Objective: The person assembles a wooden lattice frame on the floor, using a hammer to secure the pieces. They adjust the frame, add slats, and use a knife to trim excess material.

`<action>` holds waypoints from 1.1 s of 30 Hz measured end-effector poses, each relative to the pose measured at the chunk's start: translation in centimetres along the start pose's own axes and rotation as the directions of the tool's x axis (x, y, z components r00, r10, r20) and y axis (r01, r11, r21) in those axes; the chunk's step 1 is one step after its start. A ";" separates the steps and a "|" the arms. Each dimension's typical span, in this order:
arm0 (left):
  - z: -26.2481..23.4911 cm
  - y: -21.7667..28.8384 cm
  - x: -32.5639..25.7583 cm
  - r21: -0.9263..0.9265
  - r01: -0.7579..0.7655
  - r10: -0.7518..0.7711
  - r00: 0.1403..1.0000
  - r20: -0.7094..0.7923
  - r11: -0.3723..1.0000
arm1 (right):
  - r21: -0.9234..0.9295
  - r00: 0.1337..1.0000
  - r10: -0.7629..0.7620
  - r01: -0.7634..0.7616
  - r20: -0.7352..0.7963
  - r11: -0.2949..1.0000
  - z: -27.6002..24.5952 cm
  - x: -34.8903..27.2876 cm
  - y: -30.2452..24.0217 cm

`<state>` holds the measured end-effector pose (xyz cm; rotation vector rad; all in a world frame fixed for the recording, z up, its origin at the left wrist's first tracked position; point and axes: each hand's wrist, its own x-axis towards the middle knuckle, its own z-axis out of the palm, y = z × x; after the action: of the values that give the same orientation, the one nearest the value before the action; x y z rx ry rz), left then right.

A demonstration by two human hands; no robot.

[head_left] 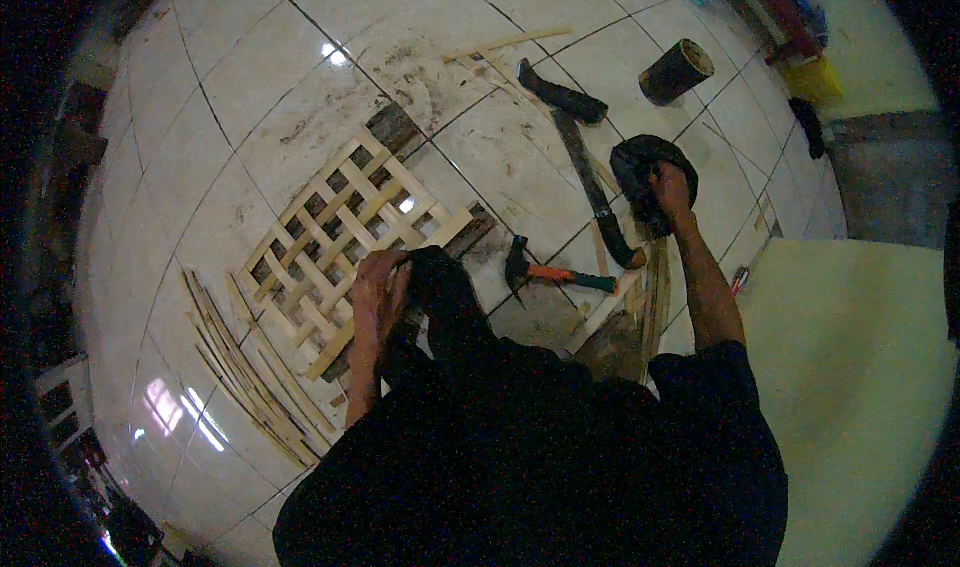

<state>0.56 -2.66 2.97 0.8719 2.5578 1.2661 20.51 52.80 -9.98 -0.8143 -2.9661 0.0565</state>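
Observation:
My right hand (672, 189) is closed on the edge of a dark, soft, rounded bag (637, 172), whose contents I cannot see. By my knee, my left hand (376, 289) has its fingers curled at the near edge of a woven lattice (345, 222) of pale flat strips; what they hold, if anything, is hidden. Dark wooden boards (394, 129) lie beneath the lattice. Between my hands rests a claw hammer (560, 275) with an orange and dark green handle. A machete (580, 162) with a dark blade lies beyond it, near the bag.
A dark sheath-like piece (563, 95) and a dark cylinder (676, 72) are farther off on the tiled floor (260, 77). Long thin strips (250, 372) lie in a bundle at the left. A pale flat surface (850, 397) borders my right side.

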 end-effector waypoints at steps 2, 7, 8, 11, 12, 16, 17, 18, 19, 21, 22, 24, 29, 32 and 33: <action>0.0 -0.3 0.4 0.011 -0.035 0.035 0.999 0.030 0.999 | -0.007 0.994 -0.065 0.065 -0.091 0.998 -0.7 -0.7 0.2; 0.6 -1.0 0.1 0.033 -0.038 0.038 0.999 0.002 0.999 | -0.065 0.979 0.140 -0.150 -0.145 0.987 -5.7 -0.8 -4.2; 0.5 -1.2 0.0 0.067 -0.048 0.048 0.999 -0.001 0.997 | -0.021 0.974 0.163 -0.168 -0.157 0.986 -7.9 -0.9 -6.0; 0.6 1.2 1.7 0.001 -0.101 0.101 0.994 0.043 0.995 | 0.144 0.965 0.042 -0.004 -0.260 0.990 -10.9 -2.0 -10.7; 1.4 1.7 2.0 -0.050 -0.120 0.123 0.990 0.074 0.992 | 0.199 0.951 -0.028 0.093 -0.308 0.976 -11.7 -2.7 -12.6; 6.9 0.8 2.0 -0.207 -0.210 0.254 0.942 0.219 0.956 | 0.635 0.952 -0.298 0.189 0.068 0.749 -15.3 -6.2 -28.2; 8.1 0.3 2.0 -0.235 -0.234 0.294 0.918 0.266 0.943 | 0.680 0.911 -0.409 0.331 -0.049 0.655 -14.5 -7.0 -30.1; 8.0 1.0 1.7 -0.400 -0.098 0.223 0.934 0.279 0.911 | 0.771 0.920 -0.391 0.250 -0.001 0.586 -14.1 -7.4 -31.9; 7.6 2.2 1.5 -0.555 0.038 0.158 0.940 0.301 0.831 | 0.761 0.917 -0.397 0.226 0.045 0.608 -14.1 -7.7 -32.7; 6.2 2.7 1.6 -0.397 -0.117 0.245 0.926 0.288 0.910 | 0.738 0.904 -0.406 0.181 0.136 0.650 -14.3 -8.0 -33.7; 5.4 3.0 1.6 -0.312 -0.194 0.285 0.916 0.282 0.930 | 0.738 0.890 -0.424 0.171 0.169 0.653 -14.2 -8.1 -33.7; 4.3 4.1 0.7 -0.216 -0.043 0.110 0.945 0.307 0.976 | 0.740 0.857 -0.460 0.152 0.231 0.655 -13.9 -8.4 -33.3; 3.5 2.7 1.0 -0.272 0.110 -0.055 0.978 0.203 0.956 | 0.810 0.959 -0.222 -0.012 0.175 0.587 -6.3 -11.8 -27.0; 2.7 1.8 2.0 -0.222 0.025 -0.013 0.998 0.055 0.975 | 0.519 0.928 -0.273 0.109 0.252 0.848 -6.8 -13.6 -25.1; 2.8 1.5 2.3 -0.203 0.002 0.002 1.000 0.017 0.979 | 0.307 0.909 -0.327 0.244 0.259 0.920 -7.3 -13.8 -24.8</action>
<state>0.40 1.30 2.61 0.8360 2.3617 1.4810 20.24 24.58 -2.14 -0.3524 -3.2232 0.6092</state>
